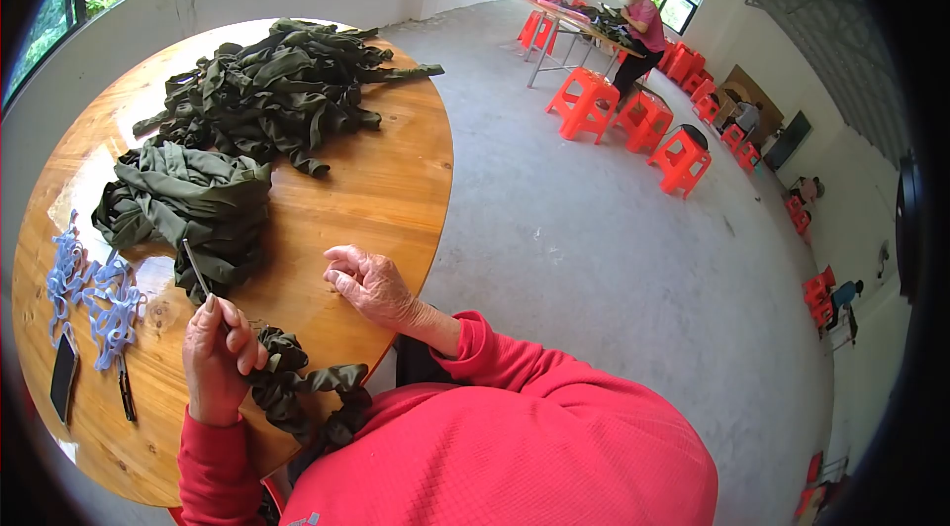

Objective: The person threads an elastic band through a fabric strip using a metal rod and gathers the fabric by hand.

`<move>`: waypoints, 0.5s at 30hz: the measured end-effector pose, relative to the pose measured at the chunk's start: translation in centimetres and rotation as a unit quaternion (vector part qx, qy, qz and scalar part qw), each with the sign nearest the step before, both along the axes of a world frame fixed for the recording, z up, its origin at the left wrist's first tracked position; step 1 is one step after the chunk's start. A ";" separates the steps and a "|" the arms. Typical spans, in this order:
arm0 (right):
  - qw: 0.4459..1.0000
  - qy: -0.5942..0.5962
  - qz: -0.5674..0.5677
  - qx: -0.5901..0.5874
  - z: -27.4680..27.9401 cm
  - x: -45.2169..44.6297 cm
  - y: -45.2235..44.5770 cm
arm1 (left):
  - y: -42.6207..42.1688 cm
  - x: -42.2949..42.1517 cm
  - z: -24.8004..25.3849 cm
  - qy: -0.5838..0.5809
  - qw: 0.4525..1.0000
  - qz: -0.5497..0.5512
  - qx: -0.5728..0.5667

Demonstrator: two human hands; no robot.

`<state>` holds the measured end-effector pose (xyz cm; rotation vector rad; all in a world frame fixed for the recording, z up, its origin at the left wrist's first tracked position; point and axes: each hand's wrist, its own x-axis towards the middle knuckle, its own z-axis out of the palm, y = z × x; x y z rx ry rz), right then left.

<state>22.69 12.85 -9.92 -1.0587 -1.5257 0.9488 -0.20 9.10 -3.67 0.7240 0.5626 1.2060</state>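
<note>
My left hand [220,353] is closed around a thin metal rod [196,269] that points up and away from me. Beside its fingers, a gathered dark green fabric tube [327,382] runs along the table's near edge and down toward my lap; whether the rod touches it, I cannot tell. My right hand [371,286] is over the table to the right, fingers loosely curled, with nothing visible in them. Beyond my left hand lies a bundle of dark green cloth [188,194]. Farther back is a large heap of dark green fabric strips [282,86].
The round wooden table [396,180] also bears light blue elastic bands [114,308], a phone [64,378] and a black slim tool [126,389] at left. Across the room a person [645,26] stands at another table, near red stools [584,102]. More people sit farther right.
</note>
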 end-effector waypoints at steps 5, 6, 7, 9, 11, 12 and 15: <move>1.000 -0.015 -0.002 -0.002 0.3 0.0 -0.1 | -0.1 0.0 0.0 -0.001 1.000 0.000 -0.005; 1.000 -0.017 -0.002 -0.002 0.4 0.1 -0.1 | 0.0 -0.1 -0.1 0.000 1.000 0.000 -0.004; 1.000 -0.011 -0.001 -0.004 0.3 0.0 -0.1 | 0.0 -0.1 -0.1 0.001 1.000 0.000 -0.004; 1.000 0.001 0.002 -0.008 0.0 0.0 0.0 | 0.0 0.0 0.0 0.002 1.000 0.002 -0.004; 1.000 -0.007 -0.002 0.001 -0.3 0.0 0.2 | -0.1 0.0 0.0 0.003 1.000 0.003 -0.002; 1.000 -0.010 -0.004 0.005 -0.4 0.0 0.2 | -0.1 0.0 0.0 0.004 1.000 0.002 -0.001; 1.000 -0.013 -0.001 -0.008 -0.2 0.0 0.2 | -0.1 -0.1 -0.1 0.006 1.000 0.001 -0.002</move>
